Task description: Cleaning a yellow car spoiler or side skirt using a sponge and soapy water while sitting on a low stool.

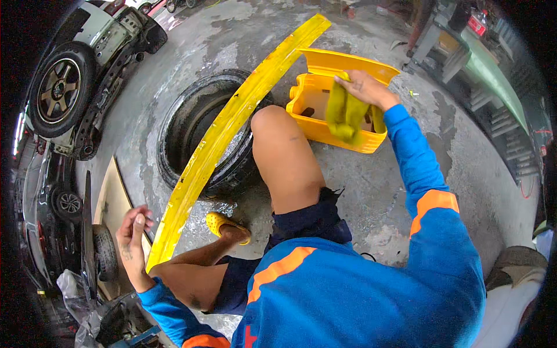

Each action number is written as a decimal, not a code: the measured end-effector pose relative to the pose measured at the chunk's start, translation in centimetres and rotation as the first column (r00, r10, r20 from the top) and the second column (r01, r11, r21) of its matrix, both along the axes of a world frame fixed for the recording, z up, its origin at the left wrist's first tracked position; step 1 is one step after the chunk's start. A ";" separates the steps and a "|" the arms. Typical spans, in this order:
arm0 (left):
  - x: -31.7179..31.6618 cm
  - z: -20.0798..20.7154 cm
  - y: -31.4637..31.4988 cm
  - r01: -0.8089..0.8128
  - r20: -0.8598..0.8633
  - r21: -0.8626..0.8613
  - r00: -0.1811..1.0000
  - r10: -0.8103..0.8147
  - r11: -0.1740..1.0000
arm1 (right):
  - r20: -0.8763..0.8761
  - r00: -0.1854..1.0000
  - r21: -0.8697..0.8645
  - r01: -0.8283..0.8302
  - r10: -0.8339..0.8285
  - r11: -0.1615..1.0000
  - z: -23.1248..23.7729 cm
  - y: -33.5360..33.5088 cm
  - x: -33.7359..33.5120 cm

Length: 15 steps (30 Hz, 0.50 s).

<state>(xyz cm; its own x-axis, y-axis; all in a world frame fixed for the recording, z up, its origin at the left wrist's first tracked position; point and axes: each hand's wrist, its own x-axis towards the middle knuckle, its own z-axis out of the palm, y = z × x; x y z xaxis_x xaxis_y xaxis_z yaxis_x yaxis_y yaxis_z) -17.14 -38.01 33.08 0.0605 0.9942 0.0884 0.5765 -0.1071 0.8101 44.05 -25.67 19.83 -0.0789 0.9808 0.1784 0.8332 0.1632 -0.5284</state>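
My right hand [366, 88] grips a wet-looking yellow-green cloth [346, 113], which hangs over a yellow plastic container [371, 144]. The container looks like a jug with one side cut open and folded back as a flap; cloudy liquid shows inside. A long, glossy yellow strip [223, 130], dotted with pale and dark marks, slants across a tire [168, 139] lying on its side. Beside the strip's lower end is my left hand [133, 235], its fingers loosely bent and apart, with nothing visible in them. A gap separates it from the strip.
Wet, patchy concrete floor [400, 191] surrounds the tire. To the left stand a raised vehicle with a wheel [61, 90], a dark car [52, 197] and a leaning board [110, 203]. A pale green panel [493, 75] stands on the right, near a red-labelled bottle [477, 23].
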 end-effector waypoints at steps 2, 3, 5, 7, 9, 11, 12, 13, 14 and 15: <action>-0.9 -0.7 -1.2 -0.022 0.016 -0.020 1.000 0.023 1.000 | 0.033 0.997 -0.073 0.076 -0.074 0.994 0.7 0.9 1.4; -1.3 -1.2 -1.6 -0.030 0.020 -0.020 0.999 0.031 0.999 | 0.037 0.997 -0.072 0.069 -0.066 0.995 1.7 1.6 2.1; -2.1 -1.7 -2.6 -0.056 0.018 -0.029 0.998 0.056 0.998 | 0.030 0.989 -0.019 0.145 -0.145 0.989 4.2 3.8 3.9; -2.3 -1.9 -3.0 -0.074 0.007 -0.030 0.997 0.074 0.997 | -0.041 0.996 -0.136 0.068 -0.074 0.988 6.0 7.6 7.2; -2.0 -3.0 -2.6 -0.061 -0.005 -0.049 0.998 0.061 0.997 | 0.115 0.993 0.055 0.022 -0.029 0.998 7.7 11.3 12.5; -2.0 -4.3 -1.6 0.009 0.028 -0.062 1.000 -0.007 0.998 | 0.580 0.798 0.310 -0.028 -0.166 0.950 9.1 13.5 17.6; -2.6 -4.0 -1.9 -0.013 -0.010 -0.085 1.000 0.012 0.996 | 0.580 0.806 0.308 -0.086 -0.115 0.948 9.7 15.4 13.8; -3.1 -3.8 -1.9 -0.031 -0.042 -0.111 0.999 0.027 0.993 | 0.352 0.928 0.401 -0.032 -0.121 0.915 10.1 16.0 10.7; -3.3 -3.5 -2.0 -0.048 -0.031 -0.151 0.999 0.043 0.987 | 0.102 0.990 0.463 0.040 -0.097 0.885 11.1 15.7 6.7; -3.5 -3.2 -1.6 -0.055 -0.017 -0.187 0.998 0.053 0.981 | 0.054 0.998 0.426 -0.055 0.035 0.903 12.1 14.9 1.8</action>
